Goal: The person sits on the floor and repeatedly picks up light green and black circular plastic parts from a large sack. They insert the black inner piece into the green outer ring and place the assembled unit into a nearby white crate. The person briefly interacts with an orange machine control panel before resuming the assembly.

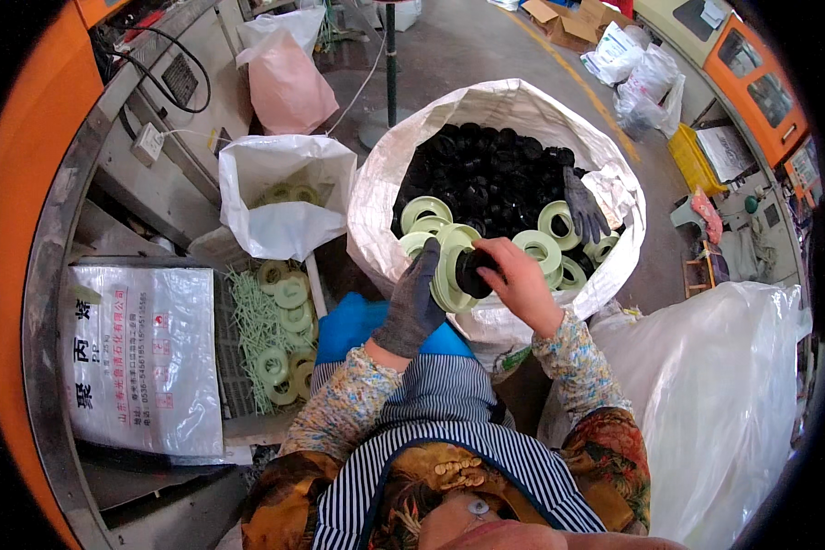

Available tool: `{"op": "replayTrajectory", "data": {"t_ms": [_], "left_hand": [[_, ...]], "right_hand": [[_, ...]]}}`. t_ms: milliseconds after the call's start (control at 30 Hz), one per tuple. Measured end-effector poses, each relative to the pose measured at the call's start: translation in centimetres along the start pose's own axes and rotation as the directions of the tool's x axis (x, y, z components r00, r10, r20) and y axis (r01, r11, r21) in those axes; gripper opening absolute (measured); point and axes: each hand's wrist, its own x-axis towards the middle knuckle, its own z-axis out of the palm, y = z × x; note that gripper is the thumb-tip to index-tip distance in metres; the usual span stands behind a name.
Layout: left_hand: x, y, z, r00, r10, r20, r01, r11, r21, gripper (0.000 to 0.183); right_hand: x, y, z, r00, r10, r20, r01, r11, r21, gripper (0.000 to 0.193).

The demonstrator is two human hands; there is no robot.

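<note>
My left hand (409,310), in a grey glove, is closed around a few pale green plastic flanged rings (448,268) held on edge. My bare right hand (517,280) pinches a round black plastic part (473,273) against the face of these rings. Whether the black part sits inside the ring's hole is hidden. Both hands are over the near rim of a large white woven sack (379,197). Inside it lie many black round parts (490,174), with loose green rings (538,247) on top. An unworn grey glove (585,207) rests at the sack's right side.
Left of the sack stands a smaller white bag (280,229) with green rings inside. Below it, a bin holds thin green sprues (258,335) and more rings. A printed plastic sack (145,362) lies far left; a big translucent bag (697,394) bulges at right. A green pole (390,73) stands behind.
</note>
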Motion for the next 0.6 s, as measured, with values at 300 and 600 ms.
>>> {"op": "replayTrajectory", "data": {"t_ms": [300,600], "left_hand": [[-3.7,1.7,2.2,0.987,-0.025,0.157,-0.086,0.746,0.660,0.042],[-5.0,1.3,4.7,0.967,0.183,0.179,-0.247,0.846,0.473,0.045]], "right_hand": [[-0.9,-0.4,1.8,0.999,0.000,-0.037,-0.006,0.985,-0.171,0.037],[-1.5,-4.4,0.1,0.995,-0.047,0.084,0.061,0.981,-0.184,0.072]]}}
